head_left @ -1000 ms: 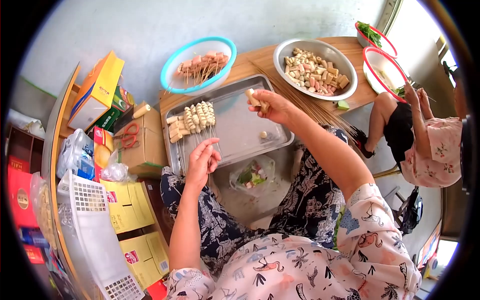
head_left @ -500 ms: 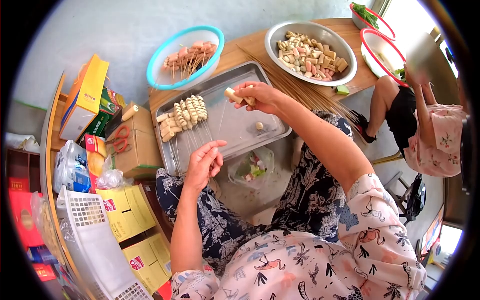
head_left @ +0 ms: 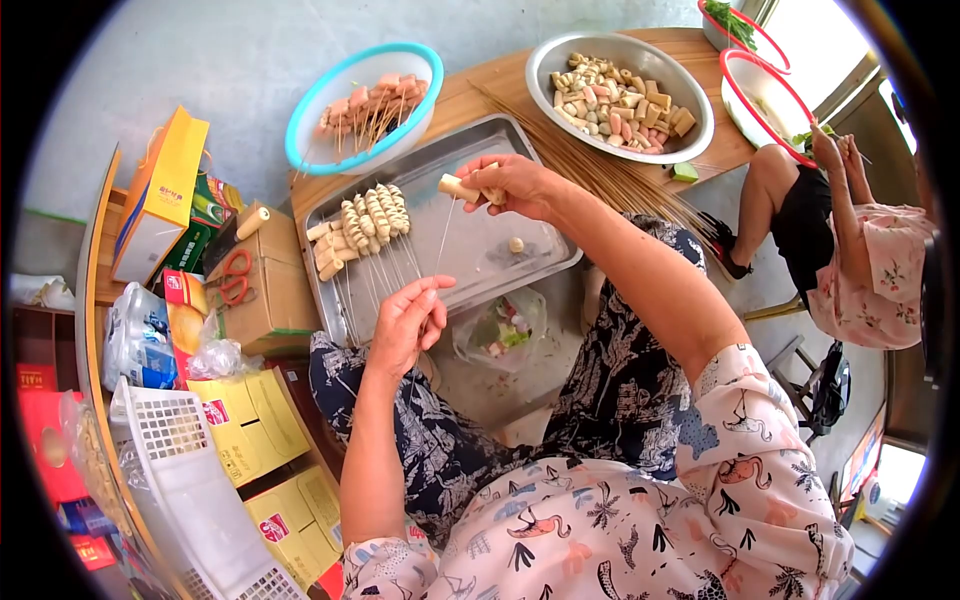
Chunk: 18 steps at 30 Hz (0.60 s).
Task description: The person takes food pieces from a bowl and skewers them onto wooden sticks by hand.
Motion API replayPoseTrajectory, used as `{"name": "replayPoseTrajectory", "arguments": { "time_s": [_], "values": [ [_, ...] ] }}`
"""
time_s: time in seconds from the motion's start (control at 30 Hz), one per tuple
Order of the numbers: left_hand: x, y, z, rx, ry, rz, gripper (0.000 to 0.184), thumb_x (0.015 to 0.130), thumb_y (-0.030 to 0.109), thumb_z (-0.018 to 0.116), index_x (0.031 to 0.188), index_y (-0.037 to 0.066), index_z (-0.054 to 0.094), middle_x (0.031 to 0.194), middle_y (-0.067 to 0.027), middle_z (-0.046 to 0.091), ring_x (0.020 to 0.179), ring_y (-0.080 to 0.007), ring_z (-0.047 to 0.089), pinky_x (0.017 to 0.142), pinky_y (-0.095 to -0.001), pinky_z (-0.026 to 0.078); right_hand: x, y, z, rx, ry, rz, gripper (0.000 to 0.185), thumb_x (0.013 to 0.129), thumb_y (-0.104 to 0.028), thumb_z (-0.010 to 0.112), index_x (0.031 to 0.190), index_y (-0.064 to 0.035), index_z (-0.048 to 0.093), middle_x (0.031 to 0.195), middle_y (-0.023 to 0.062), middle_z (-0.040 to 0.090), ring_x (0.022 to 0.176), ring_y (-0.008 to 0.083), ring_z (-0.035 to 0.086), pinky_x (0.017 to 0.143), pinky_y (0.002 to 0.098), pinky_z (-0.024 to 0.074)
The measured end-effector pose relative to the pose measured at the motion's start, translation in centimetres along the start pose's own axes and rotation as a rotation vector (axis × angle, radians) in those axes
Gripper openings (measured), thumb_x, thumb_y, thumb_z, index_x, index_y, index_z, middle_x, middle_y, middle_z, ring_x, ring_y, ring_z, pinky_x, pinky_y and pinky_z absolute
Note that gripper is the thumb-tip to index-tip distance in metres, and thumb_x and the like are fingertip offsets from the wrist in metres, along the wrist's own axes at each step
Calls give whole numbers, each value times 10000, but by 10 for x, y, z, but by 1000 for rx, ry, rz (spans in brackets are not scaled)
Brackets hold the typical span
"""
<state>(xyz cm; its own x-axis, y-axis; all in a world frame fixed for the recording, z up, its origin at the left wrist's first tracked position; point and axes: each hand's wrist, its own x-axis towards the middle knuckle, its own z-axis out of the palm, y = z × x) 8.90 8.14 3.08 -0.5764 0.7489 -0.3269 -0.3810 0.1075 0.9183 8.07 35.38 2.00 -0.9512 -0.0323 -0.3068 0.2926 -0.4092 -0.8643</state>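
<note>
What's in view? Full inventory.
table: 1, brown, back
metal tray: 1, grey, centre
loaded skewers: several, cream, tray left
loose piece: 1, cream, tray right
blue-rimmed basin: 1, white, back left
skewered food: several, pink, in basin
metal bowl: 1, silver, back right
cut pieces: many, cream and pink, in bowl
bare skewers: many, brown, beside bowl
red-rimmed basins: 2, white, far right
scissors: 1, red, left
packages: several, mixed colours, left
basket: 1, white, lower left
scrap bag: 1, clear, below tray
co-worker: 1, pink top, right
left hand: 1, by tray, holding skewer
right hand: 1, over tray, holding cream food
</note>
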Motion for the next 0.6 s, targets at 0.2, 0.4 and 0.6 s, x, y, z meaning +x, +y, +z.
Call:
{"name": "replayPoseTrajectory", "arguments": {
  "time_s": [0.2, 0.4, 0.6],
  "values": [
    [-1, 0, -1, 12, 1, -12, 313, 975, 200, 466, 1167, -31, 554, 672, -10, 542, 450, -37, 397, 407, -151, 302, 1, 2, -1, -6, 10, -1, 213, 834, -142, 620, 1018, -53, 562, 912, 83, 643, 695, 152, 660, 492, 244, 424],
    [-1, 1, -1, 33, 9, -22, 309, 975, 194, 465, 1165, -32, 557, 672, -8, 540, 450, -36, 396, 406, -150, 300, -1, 1, 0, 0, 14, 9, 205, 820, -131, 649, 999, -58, 579, 883, 73, 643, 690, 150, 659, 493, 251, 424],
    [0, -1, -2, 36, 7, -18, 308, 974, 195, 466, 1162, -30, 562, 671, -9, 541, 449, -37, 395, 405, -151, 299, -3, -1, 2, -64, 8, 25, 181, 824, -124, 651, 988, -65, 600, 900, 65, 636, 699, 123, 641, 524, 240, 429]
  ]
}}
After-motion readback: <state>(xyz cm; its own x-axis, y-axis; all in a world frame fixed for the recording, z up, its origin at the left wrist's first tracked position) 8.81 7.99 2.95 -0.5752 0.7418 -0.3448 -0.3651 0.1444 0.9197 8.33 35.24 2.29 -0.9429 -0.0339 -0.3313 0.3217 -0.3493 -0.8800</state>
